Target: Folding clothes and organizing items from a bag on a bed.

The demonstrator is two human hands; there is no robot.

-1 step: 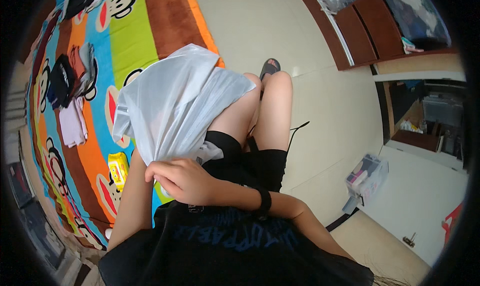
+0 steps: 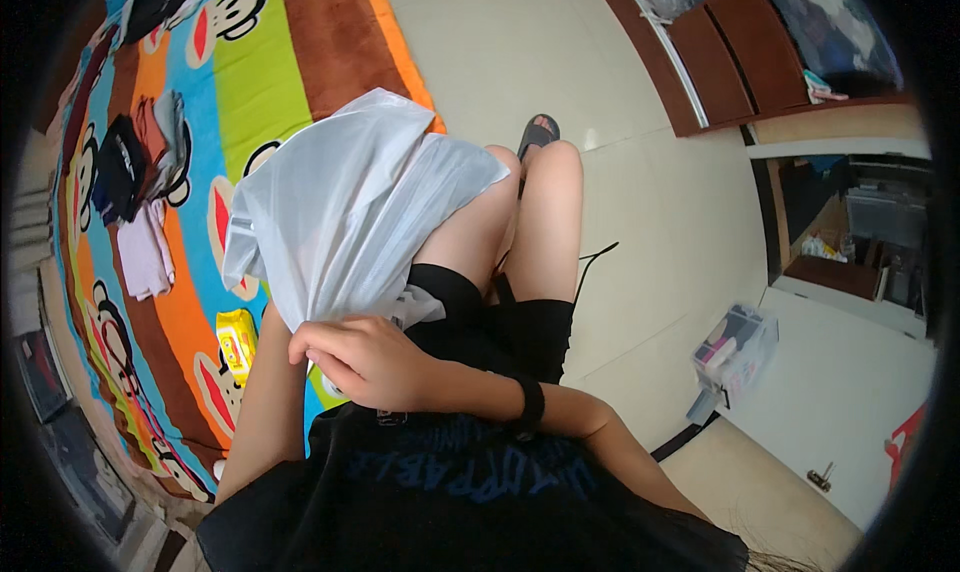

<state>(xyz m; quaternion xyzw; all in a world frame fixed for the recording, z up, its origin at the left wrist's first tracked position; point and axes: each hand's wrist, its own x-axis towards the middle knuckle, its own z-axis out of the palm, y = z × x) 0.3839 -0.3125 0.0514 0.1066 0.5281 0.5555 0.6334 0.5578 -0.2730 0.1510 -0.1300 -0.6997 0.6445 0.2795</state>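
Observation:
A thin white, slightly see-through piece of cloth, perhaps a garment, spreads over my left thigh and the edge of the bed. My left forearm reaches up under it, so the left hand and its fingers are hidden inside. Across my lap, my right hand is closed, pinching the gathered lower edge of the cloth beside the left forearm. A black band sits on my right wrist.
On the left, a bed with a striped monkey-print cover holds folded clothes, a pink folded cloth and a yellow wipes packet. To the right stand brown drawers, an open cabinet and a clear plastic box.

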